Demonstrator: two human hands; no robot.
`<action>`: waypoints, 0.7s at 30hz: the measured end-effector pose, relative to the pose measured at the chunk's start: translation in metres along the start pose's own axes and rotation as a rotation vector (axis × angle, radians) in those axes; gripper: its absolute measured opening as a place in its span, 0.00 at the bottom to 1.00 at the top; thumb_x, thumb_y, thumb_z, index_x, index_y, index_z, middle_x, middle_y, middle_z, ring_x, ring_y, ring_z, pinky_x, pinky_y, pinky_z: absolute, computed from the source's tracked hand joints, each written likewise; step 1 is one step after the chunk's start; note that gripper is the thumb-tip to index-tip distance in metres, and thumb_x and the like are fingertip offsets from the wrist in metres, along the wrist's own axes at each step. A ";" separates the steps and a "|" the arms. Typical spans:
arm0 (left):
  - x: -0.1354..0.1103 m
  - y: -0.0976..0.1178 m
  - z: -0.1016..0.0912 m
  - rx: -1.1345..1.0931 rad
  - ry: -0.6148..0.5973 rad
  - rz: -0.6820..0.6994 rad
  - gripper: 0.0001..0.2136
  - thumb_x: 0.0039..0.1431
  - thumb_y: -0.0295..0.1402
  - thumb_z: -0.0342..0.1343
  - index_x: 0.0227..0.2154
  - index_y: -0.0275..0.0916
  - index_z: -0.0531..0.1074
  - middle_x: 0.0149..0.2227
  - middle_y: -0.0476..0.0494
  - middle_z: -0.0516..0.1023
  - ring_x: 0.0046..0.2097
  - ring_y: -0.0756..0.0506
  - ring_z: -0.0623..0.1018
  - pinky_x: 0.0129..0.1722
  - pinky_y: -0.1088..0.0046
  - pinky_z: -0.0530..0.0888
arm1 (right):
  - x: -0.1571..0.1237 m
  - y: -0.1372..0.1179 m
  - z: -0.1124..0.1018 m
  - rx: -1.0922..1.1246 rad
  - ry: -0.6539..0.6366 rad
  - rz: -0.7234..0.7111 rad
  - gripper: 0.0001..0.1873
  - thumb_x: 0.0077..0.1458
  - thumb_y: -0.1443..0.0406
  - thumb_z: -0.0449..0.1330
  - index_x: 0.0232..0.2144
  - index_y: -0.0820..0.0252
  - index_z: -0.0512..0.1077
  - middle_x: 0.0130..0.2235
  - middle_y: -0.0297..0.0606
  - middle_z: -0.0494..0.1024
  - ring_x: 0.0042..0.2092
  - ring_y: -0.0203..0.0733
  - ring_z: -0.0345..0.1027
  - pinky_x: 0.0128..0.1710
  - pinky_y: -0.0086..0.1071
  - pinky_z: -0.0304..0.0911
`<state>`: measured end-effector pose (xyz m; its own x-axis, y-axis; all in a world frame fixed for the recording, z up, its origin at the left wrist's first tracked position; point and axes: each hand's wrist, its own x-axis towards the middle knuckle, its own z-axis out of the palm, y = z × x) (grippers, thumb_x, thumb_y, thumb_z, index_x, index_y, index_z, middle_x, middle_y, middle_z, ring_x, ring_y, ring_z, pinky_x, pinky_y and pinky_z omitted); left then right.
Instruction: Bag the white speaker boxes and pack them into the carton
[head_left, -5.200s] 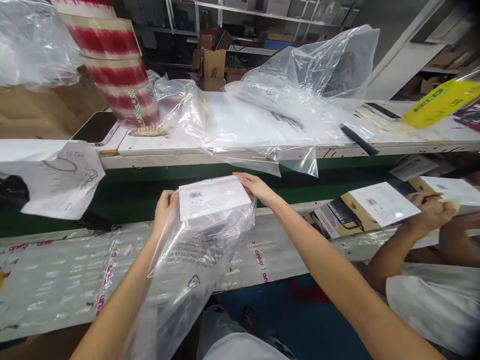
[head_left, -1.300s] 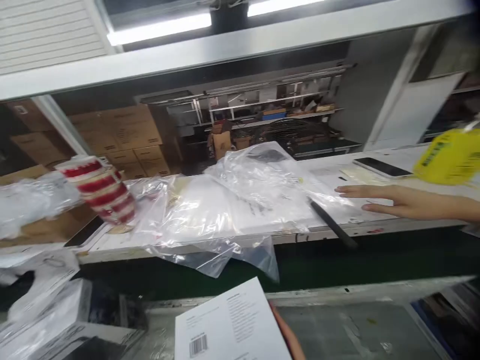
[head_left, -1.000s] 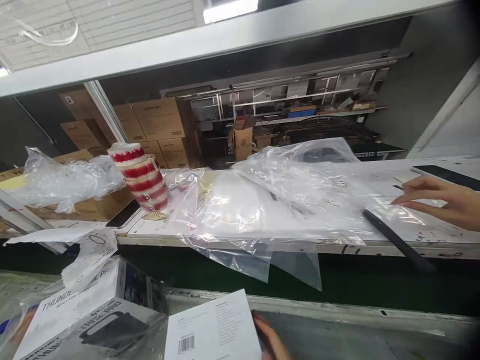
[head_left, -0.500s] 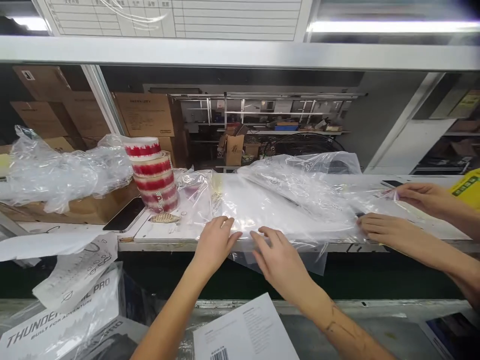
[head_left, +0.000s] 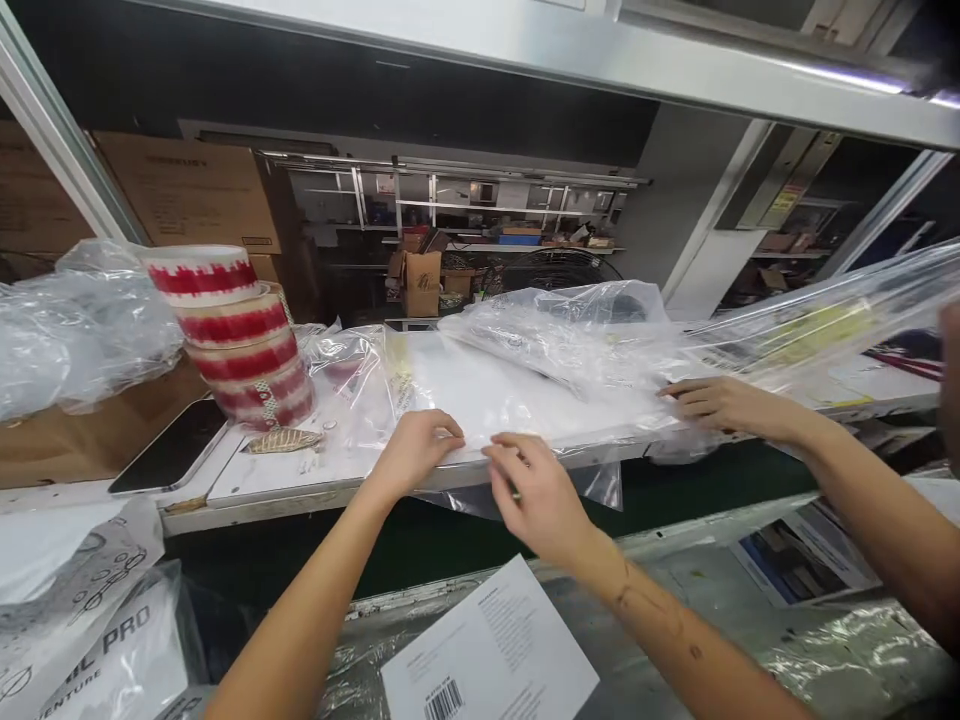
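nearest me, a white box with a barcode and small print lies on the plastic-covered lower bench, just below the worker's forearms. off to the left sits a wrapped box lettered "pro", a printed sheet draped over it; to the right, a box with a dark picture lies by the bench's far edge. above, the worker's two hands meet the near edge of the white tabletop, where a pile of clear plastic bags lies flat, some corners hanging over. the left hand bends its fingers at that edge, and i can't tell whether it pinches any plastic. the right hand, close beside it, is loosely curled, thumb and fingers parted. further right, another person's hand rests on the pile's right end, near a clear sheet stretched up off the tabletop. toward the tabletop's left end lie a phone and a leaf-shaped piece, with a leaning stack of red-and-white tape rolls just behind. beyond stand cartons and metal shelving.
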<state>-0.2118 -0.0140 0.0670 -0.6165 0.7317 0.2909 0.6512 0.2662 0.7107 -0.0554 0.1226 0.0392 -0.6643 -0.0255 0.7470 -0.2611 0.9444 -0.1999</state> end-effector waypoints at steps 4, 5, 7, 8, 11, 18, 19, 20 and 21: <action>0.017 0.007 -0.016 -0.205 -0.099 -0.106 0.10 0.52 0.41 0.62 0.28 0.38 0.79 0.34 0.43 0.82 0.40 0.40 0.79 0.42 0.66 0.71 | 0.038 0.032 -0.019 0.075 0.040 0.179 0.11 0.63 0.66 0.54 0.42 0.60 0.76 0.47 0.44 0.76 0.51 0.48 0.71 0.51 0.42 0.69; 0.020 0.010 -0.021 -0.150 -0.129 -0.073 0.12 0.56 0.43 0.59 0.30 0.38 0.79 0.35 0.42 0.82 0.40 0.40 0.79 0.42 0.65 0.71 | 0.047 0.040 -0.027 0.107 0.031 0.233 0.11 0.63 0.65 0.53 0.41 0.59 0.76 0.46 0.43 0.77 0.49 0.47 0.71 0.49 0.41 0.70; 0.026 0.018 -0.031 0.108 -0.135 0.029 0.16 0.63 0.41 0.50 0.31 0.38 0.78 0.37 0.39 0.82 0.41 0.39 0.79 0.43 0.63 0.70 | 0.059 0.056 -0.040 0.149 -0.050 0.345 0.12 0.63 0.63 0.53 0.40 0.58 0.77 0.44 0.40 0.79 0.47 0.46 0.73 0.45 0.38 0.70; 0.029 0.022 -0.036 0.245 -0.133 0.078 0.16 0.65 0.39 0.47 0.30 0.37 0.77 0.37 0.38 0.82 0.41 0.38 0.78 0.43 0.62 0.70 | 0.063 0.064 -0.044 0.155 -0.106 0.392 0.13 0.63 0.62 0.53 0.40 0.58 0.77 0.44 0.40 0.80 0.46 0.46 0.74 0.44 0.38 0.70; 0.037 0.035 -0.044 0.400 -0.138 0.118 0.12 0.63 0.32 0.49 0.30 0.38 0.77 0.38 0.39 0.82 0.42 0.39 0.79 0.43 0.64 0.70 | 0.066 0.088 -0.049 0.120 -0.195 0.481 0.14 0.62 0.63 0.53 0.41 0.59 0.78 0.45 0.40 0.81 0.47 0.47 0.74 0.49 0.40 0.69; 0.046 0.049 -0.046 0.335 0.052 0.122 0.08 0.56 0.37 0.55 0.27 0.41 0.75 0.33 0.44 0.82 0.36 0.41 0.78 0.38 0.67 0.70 | 0.078 0.131 -0.025 0.118 -0.310 0.251 0.19 0.64 0.70 0.48 0.51 0.63 0.74 0.55 0.44 0.76 0.56 0.46 0.70 0.59 0.44 0.64; 0.046 0.051 -0.049 0.351 0.031 0.143 0.11 0.58 0.40 0.53 0.27 0.41 0.75 0.32 0.43 0.82 0.35 0.41 0.78 0.38 0.66 0.70 | 0.084 0.136 -0.022 0.109 -0.340 0.208 0.20 0.64 0.71 0.48 0.51 0.63 0.74 0.56 0.44 0.75 0.58 0.47 0.68 0.61 0.45 0.62; 0.047 0.053 -0.052 0.373 0.005 0.163 0.13 0.59 0.43 0.51 0.27 0.41 0.74 0.32 0.42 0.82 0.35 0.41 0.78 0.37 0.66 0.70 | 0.091 0.141 -0.021 0.102 -0.374 0.188 0.20 0.63 0.71 0.48 0.50 0.64 0.75 0.56 0.45 0.76 0.59 0.48 0.67 0.62 0.47 0.60; 0.047 0.055 -0.055 0.394 -0.010 0.183 0.15 0.60 0.45 0.49 0.28 0.41 0.74 0.33 0.42 0.82 0.36 0.40 0.78 0.37 0.65 0.70 | 0.098 0.146 -0.020 0.103 -0.410 0.193 0.18 0.64 0.70 0.49 0.49 0.64 0.76 0.55 0.46 0.76 0.58 0.49 0.67 0.63 0.48 0.59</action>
<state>-0.2293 0.0008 0.1552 -0.4718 0.7949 0.3815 0.8699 0.3492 0.3482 -0.1448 0.2646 0.0957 -0.9241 0.0002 0.3821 -0.1601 0.9077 -0.3878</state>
